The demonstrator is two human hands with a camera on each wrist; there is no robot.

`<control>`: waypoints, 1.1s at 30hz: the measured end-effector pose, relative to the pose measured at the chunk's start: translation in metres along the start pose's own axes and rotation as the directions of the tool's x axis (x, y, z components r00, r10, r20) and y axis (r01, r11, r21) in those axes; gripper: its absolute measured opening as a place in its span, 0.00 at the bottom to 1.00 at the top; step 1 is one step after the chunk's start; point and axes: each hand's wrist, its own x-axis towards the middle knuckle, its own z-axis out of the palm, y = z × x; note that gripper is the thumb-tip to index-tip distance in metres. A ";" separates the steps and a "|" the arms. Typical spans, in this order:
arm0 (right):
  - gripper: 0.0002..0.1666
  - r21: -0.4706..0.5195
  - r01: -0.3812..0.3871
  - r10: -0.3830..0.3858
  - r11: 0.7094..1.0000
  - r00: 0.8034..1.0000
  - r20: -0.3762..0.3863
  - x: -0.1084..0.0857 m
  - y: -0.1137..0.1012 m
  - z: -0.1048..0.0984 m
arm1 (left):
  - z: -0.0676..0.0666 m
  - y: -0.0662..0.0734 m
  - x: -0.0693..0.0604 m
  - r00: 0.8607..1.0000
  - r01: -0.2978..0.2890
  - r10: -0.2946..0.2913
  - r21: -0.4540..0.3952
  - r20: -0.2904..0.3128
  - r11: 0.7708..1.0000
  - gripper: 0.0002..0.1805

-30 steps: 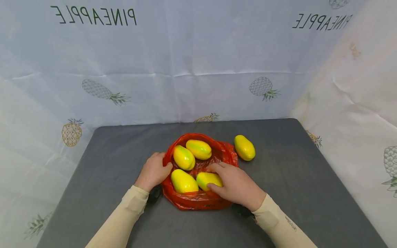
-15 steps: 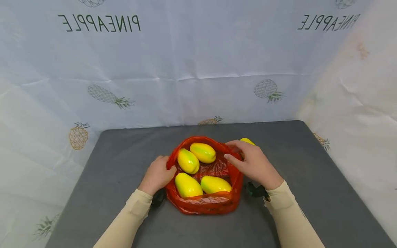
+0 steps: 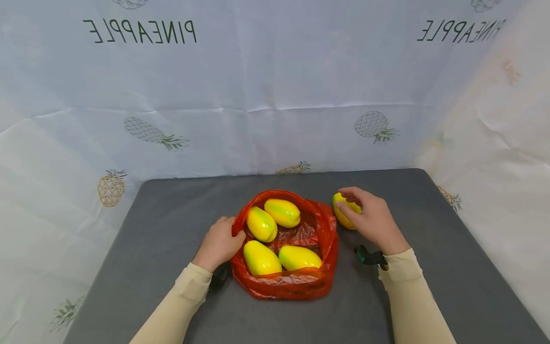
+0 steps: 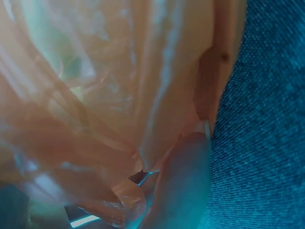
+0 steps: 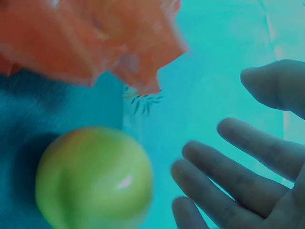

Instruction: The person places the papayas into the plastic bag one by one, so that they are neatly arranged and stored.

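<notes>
A red plastic bag [image 3: 296,288] lies spread on the table in the head view, its mouth wide and facing up. Inside rest several yellow-green mangoes [image 3: 299,258]. My left hand [image 3: 218,244] pinches the bag's left rim, the thumb inside and the other fingers hidden outside; in the left wrist view the thin plastic [image 4: 114,105] fills most of the picture. One more mango [image 3: 344,221] sits on the table just right of the bag. Over it hovers my right hand [image 3: 378,220]. In the right wrist view its fingers [image 5: 238,181] are spread, apart from that mango [image 5: 95,176].
A dark grey cloth covers the table [image 3: 180,210]. White sheets [image 3: 258,71] printed with pineapples hang behind and at both sides. A black strap [image 3: 368,256] is on my right wrist.
My right hand has let go of a mango inside the bag, come out over the right rim and reached the mango outside. The left hand keeps its grip. The view has shifted slightly.
</notes>
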 end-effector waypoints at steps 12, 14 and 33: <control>0.40 -0.075 -0.039 0.037 0.996 0.999 -0.019 0.008 0.021 0.010 | 0.000 -0.003 0.002 1.000 -0.006 0.006 0.008 0.000 1.000 0.15; 0.42 -0.077 -0.052 0.052 0.996 0.999 -0.010 0.009 0.025 0.011 | 0.000 -0.002 0.002 1.000 -0.005 0.005 0.008 0.003 1.000 0.15; 0.48 -0.108 -0.124 0.132 0.986 0.989 0.069 0.012 0.034 0.025 | -0.001 0.001 0.000 1.000 0.008 -0.008 0.000 0.007 1.000 0.16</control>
